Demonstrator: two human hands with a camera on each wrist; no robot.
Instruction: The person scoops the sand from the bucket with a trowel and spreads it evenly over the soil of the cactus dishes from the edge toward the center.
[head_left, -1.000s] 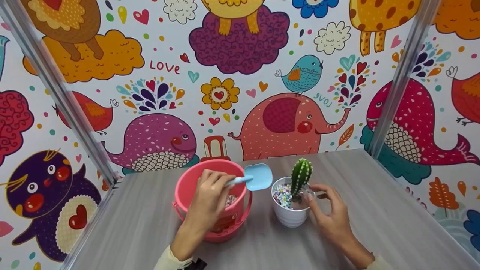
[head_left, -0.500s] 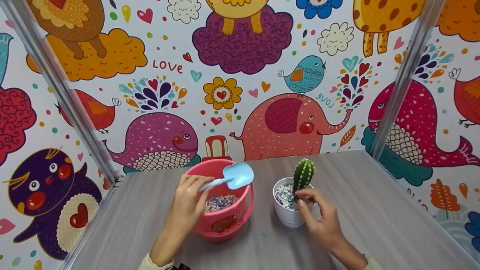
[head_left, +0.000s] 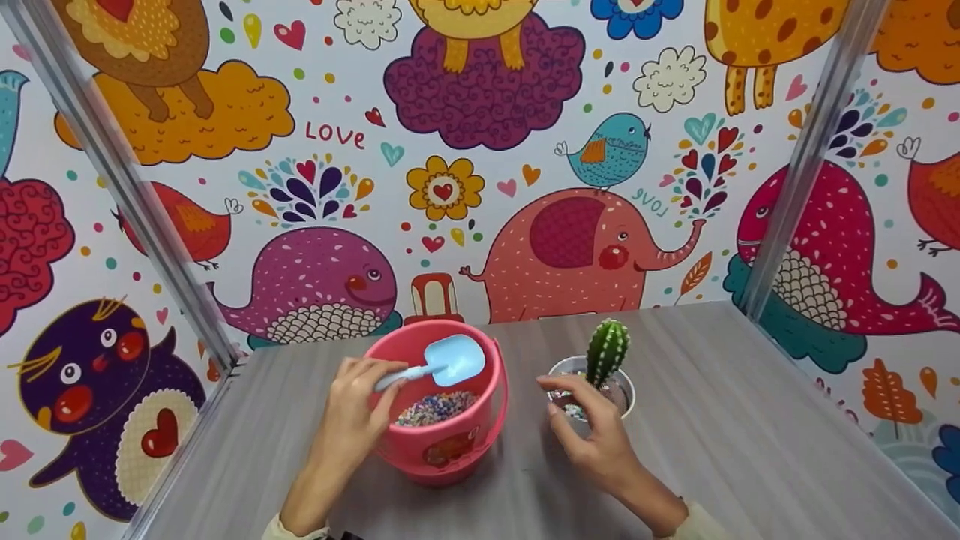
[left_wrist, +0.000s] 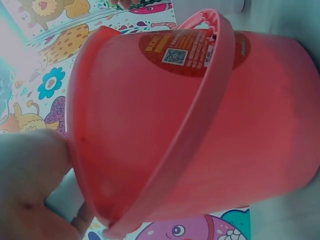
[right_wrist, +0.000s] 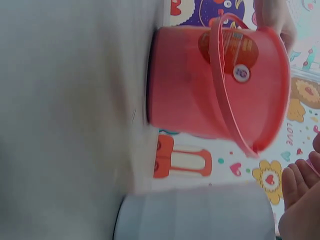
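My left hand (head_left: 341, 431) grips the handle of a light blue toy shovel (head_left: 456, 360), its scoop held over the mouth of a pink bucket (head_left: 397, 444). Small multicoloured beads (head_left: 439, 407) lie inside the bucket. To the right, a green cactus (head_left: 607, 349) stands in a white pot (head_left: 628, 405) that also contains beads. My right hand (head_left: 604, 442) hovers at the pot's near left side, thumb and forefinger apart, with nothing between them. It hides the pot's front in the head view; the right wrist view shows the smooth white pot wall (right_wrist: 200, 215).
Both containers stand on a grey wood-grain table (head_left: 750, 435). Panels printed with cartoon animals (head_left: 570, 255) enclose its back and sides, joined by metal corner posts (head_left: 795, 165). The bucket's pink handle (right_wrist: 222, 80) hangs down along its side.
The shovel has moved left from between the containers to above the bucket. My right hand has left the cactus base and shifted left, to the pot's near left side.
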